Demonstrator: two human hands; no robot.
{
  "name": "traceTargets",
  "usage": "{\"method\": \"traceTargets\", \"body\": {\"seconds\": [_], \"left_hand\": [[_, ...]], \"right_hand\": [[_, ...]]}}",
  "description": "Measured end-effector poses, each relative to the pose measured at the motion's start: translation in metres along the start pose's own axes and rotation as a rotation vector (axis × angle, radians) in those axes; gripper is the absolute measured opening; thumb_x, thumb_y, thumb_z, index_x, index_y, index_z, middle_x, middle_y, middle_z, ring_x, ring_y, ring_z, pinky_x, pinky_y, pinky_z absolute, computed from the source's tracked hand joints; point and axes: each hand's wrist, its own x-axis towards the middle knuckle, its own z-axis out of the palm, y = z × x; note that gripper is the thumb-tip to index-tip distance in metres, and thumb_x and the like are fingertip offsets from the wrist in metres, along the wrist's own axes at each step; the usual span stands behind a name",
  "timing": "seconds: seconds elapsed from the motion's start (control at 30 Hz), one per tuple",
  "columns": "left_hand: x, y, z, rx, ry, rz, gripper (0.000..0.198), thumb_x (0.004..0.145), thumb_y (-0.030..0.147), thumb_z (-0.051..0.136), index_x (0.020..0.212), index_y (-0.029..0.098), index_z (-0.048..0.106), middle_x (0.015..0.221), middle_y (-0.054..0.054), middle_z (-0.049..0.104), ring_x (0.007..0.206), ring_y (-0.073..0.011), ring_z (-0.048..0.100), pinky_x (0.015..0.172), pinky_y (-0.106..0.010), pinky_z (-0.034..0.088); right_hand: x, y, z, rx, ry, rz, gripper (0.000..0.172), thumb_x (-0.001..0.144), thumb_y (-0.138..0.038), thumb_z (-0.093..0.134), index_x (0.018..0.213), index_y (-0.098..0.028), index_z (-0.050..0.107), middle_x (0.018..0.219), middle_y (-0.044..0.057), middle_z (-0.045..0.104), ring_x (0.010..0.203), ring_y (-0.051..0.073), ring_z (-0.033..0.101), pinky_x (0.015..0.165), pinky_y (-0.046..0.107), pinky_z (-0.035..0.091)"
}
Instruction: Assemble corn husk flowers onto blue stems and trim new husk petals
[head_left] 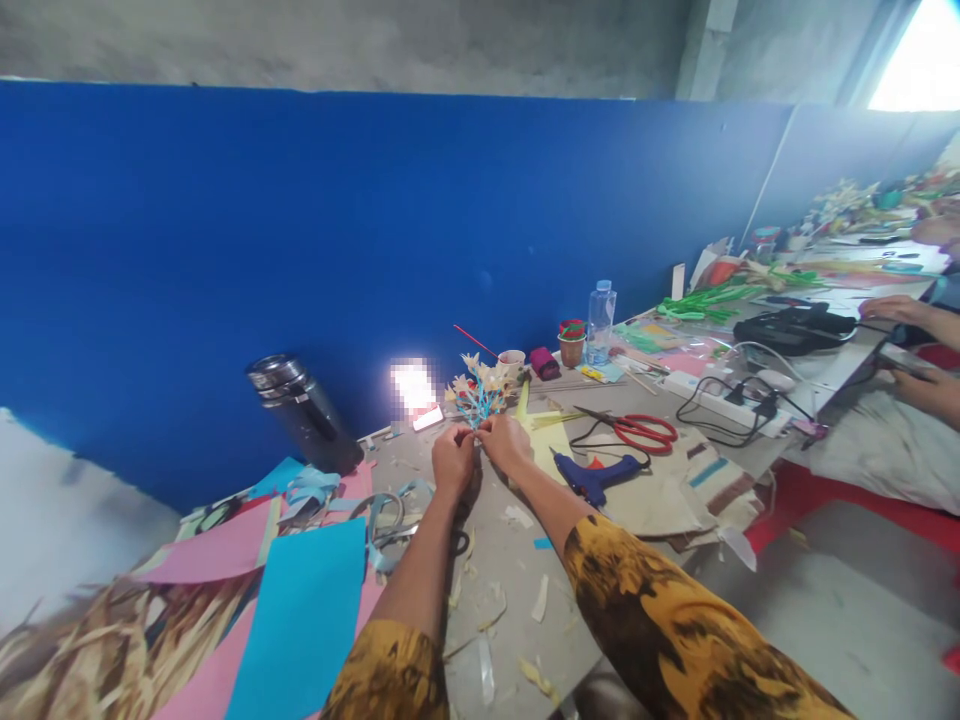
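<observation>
Both of my hands meet over the middle of the table, close to a bunch of cream craft flowers (pixel 487 378) with blue stems. My left hand (pixel 453 458) is closed, its fingertips pinched at the lower end of the blue stems. From the other side my right hand (pixel 505 445) pinches the same spot, thumb and fingers pressed together. What lies right between the fingertips is mostly hidden. Just right of my right hand lies a yellow sheet (pixel 551 440). A blue glue gun (pixel 596 478) and red-handled scissors (pixel 637 430) rest farther right.
A dark thermos (pixel 304 410) leans at the left, above blue paper (pixel 304 610) and dry husk strips (pixel 82 650). A water bottle (pixel 601 325), paper cup (pixel 511 362) and small pot (pixel 572 345) stand along the blue partition (pixel 300 230). A power strip (pixel 724 400) and another person's hands (pixel 896 308) are at right.
</observation>
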Motion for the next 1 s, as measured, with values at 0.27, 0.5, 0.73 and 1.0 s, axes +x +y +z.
{"method": "traceTargets", "body": {"seconds": [0.27, 0.5, 0.73, 1.0], "left_hand": [[0.002, 0.010, -0.001, -0.160, 0.053, -0.091, 0.011, 0.068, 0.024, 0.060, 0.072, 0.019, 0.069, 0.071, -0.004, 0.070, 0.072, -0.0209, 0.062, 0.073, -0.033, 0.047], [0.016, 0.045, -0.011, -0.541, 0.125, -0.277, 0.013, 0.062, 0.020, 0.049, 0.071, 0.019, 0.059, 0.052, 0.004, 0.049, 0.045, -0.0114, 0.046, 0.048, -0.025, 0.036], [0.012, 0.104, -0.044, -0.898, 0.123, -0.269, 0.014, 0.067, 0.018, 0.058, 0.080, 0.021, 0.052, 0.047, 0.011, 0.028, 0.038, -0.0058, 0.029, 0.045, -0.021, 0.028], [-0.025, 0.130, -0.093, -0.970, 0.142, -0.260, 0.006, 0.083, 0.014, 0.054, 0.079, 0.018, 0.057, 0.047, 0.009, 0.028, 0.038, -0.0065, 0.027, 0.043, -0.020, 0.026]], "right_hand": [[-0.002, 0.001, -0.003, -0.012, 0.020, -0.013, 0.014, 0.083, -0.035, 0.065, 0.084, -0.027, 0.077, 0.082, 0.004, 0.076, 0.079, 0.021, 0.068, 0.067, 0.027, 0.045], [-0.008, 0.000, -0.005, -0.008, 0.052, 0.000, 0.025, 0.088, -0.040, 0.057, 0.083, -0.025, 0.076, 0.078, 0.005, 0.074, 0.075, 0.020, 0.067, 0.066, 0.027, 0.044], [-0.018, -0.009, -0.014, 0.027, 0.084, -0.113, 0.031, 0.094, -0.041, 0.053, 0.081, -0.023, 0.074, 0.081, 0.005, 0.074, 0.075, 0.018, 0.065, 0.067, 0.024, 0.042], [-0.039, -0.027, -0.017, 0.064, -0.086, -0.424, 0.022, 0.095, -0.031, 0.052, 0.094, -0.022, 0.072, 0.088, 0.001, 0.074, 0.081, 0.015, 0.062, 0.074, 0.023, 0.039]]}}
